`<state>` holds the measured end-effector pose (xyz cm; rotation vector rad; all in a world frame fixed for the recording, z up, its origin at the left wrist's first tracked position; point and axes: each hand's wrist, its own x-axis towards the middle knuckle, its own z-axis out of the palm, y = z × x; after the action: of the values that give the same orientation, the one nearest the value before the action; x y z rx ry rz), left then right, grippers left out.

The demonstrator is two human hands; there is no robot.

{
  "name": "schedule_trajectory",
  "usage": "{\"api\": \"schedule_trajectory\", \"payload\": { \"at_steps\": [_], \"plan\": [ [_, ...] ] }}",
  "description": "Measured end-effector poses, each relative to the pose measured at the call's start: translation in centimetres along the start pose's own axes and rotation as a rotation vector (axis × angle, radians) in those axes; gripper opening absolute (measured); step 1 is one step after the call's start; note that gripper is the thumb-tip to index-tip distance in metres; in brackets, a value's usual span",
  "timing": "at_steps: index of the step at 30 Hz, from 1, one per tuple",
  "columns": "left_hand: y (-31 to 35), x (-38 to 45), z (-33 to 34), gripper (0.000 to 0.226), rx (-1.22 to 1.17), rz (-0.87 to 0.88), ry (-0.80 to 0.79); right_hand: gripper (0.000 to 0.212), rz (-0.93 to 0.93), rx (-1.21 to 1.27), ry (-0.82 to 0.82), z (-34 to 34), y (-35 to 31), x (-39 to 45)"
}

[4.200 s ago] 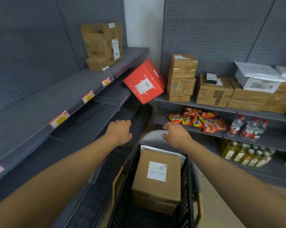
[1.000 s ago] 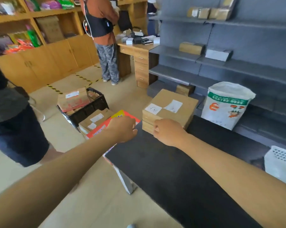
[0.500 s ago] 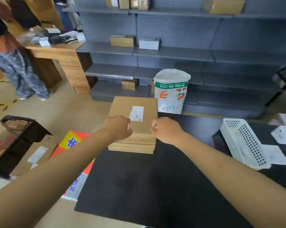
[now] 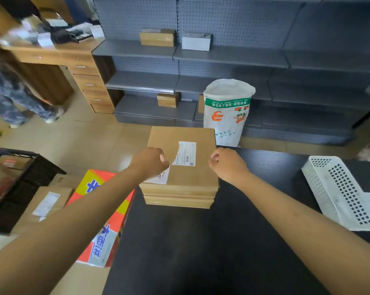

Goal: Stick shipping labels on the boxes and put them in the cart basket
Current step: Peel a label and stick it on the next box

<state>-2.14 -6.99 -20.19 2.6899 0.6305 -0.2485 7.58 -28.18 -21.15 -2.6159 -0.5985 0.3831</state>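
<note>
- The big gray shelves (image 4: 228, 58) stand far across the room. A brown box (image 4: 157, 37) and a white box (image 4: 196, 41) sit side by side on a high shelf, and a small brown box (image 4: 168, 99) sits on the low one.
- The black table (image 4: 211, 241) is near me and fills the middle.
- The stack of flat brown boxes (image 4: 180, 179) sits at the far left end of the table. The top box has two white shipping labels (image 4: 185, 153) on it.
- A tall white sack (image 4: 227, 111) with green and orange print stands on the floor just behind the stack. Its top is open, but I cannot see inside.
- A red and yellow box (image 4: 104, 218) leans beside the left edge of the table.
- A white basket with holes (image 4: 337, 192) sits on the table at the right. I cannot tell what is in it.
- A black crate (image 4: 20, 182) is on the floor at the far left, with a boxy thing inside, too blurry to name.
- My left hand (image 4: 150, 161) is over the near left part of the top box, fingers curled in. I cannot tell if they pinch a label.
- My right hand (image 4: 227, 163) is by the right edge of the top box, fingers curled, and it looks like it holds nothing.
</note>
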Motion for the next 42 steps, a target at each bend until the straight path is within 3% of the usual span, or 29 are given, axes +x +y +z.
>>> {"api": "schedule_trajectory", "payload": {
  "at_steps": [6,9,14,18,23,34,42],
  "plan": [
    [-3.0,1.9,0.7,0.040,-0.225,-0.137,0.112,0.040,0.267,0.126,-0.026,2.0,0.8,2.0],
    [-4.7,2.4,1.8,0.054,-0.359,-0.280,0.074,0.063,0.413,0.330,-0.075,3.4,1.6,2.3],
    [-6.5,4.0,3.0,0.071,-0.639,-0.349,0.013,0.075,0.484,0.518,-0.089,5.0,2.3,3.2],
    [-6.4,5.1,3.8,0.074,-0.659,-0.295,0.021,0.071,0.493,0.575,-0.033,5.8,2.0,4.1],
    [-6.4,5.6,4.9,0.041,-0.671,-0.219,0.012,0.053,0.496,0.585,-0.001,6.8,1.8,4.6],
    [-3.7,5.8,2.3,0.025,-0.686,-0.145,0.044,0.043,0.497,0.613,0.095,3.7,1.9,3.6],
    [2.6,5.3,1.7,0.040,-0.727,-0.057,-0.030,0.038,0.518,0.604,0.195,-0.7,6.2,0.7]
  ]
}}
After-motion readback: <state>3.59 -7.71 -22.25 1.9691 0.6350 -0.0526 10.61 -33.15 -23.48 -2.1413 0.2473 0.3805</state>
